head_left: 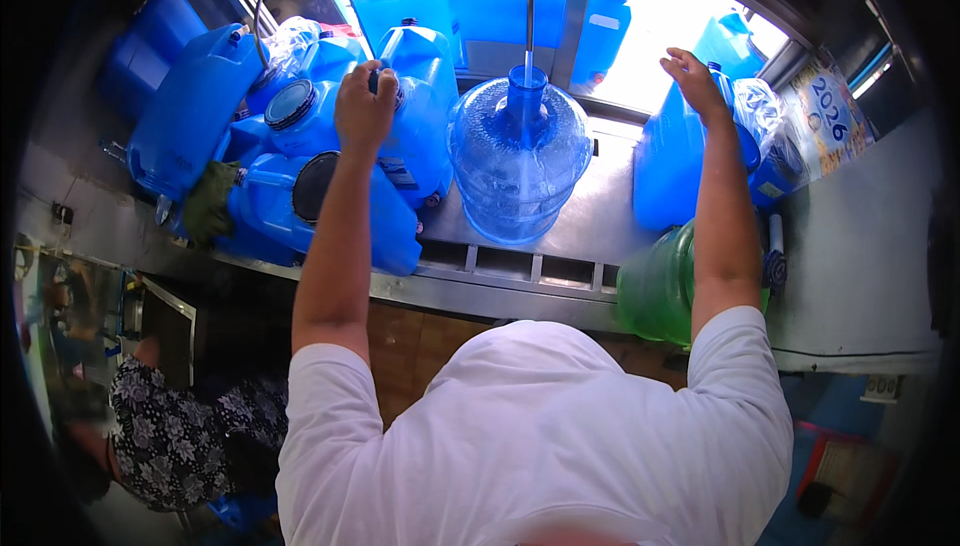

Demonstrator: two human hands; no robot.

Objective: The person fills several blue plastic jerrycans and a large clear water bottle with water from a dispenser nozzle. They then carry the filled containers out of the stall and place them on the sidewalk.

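We see our left hand (364,106) closed around the cap (385,83) of a blue jug (420,131) standing upright near the back left of the steel bench (590,226). The cap sits right under our fingers (352,81), and the jug's long side runs straight up and down. Our right hand (695,81) lies loosely open on top of another blue jug (670,166) at the right side. Between them a big round clear-blue bottle (518,161) stands under a thin pipe (529,6). Our left hand is nearer the cap.
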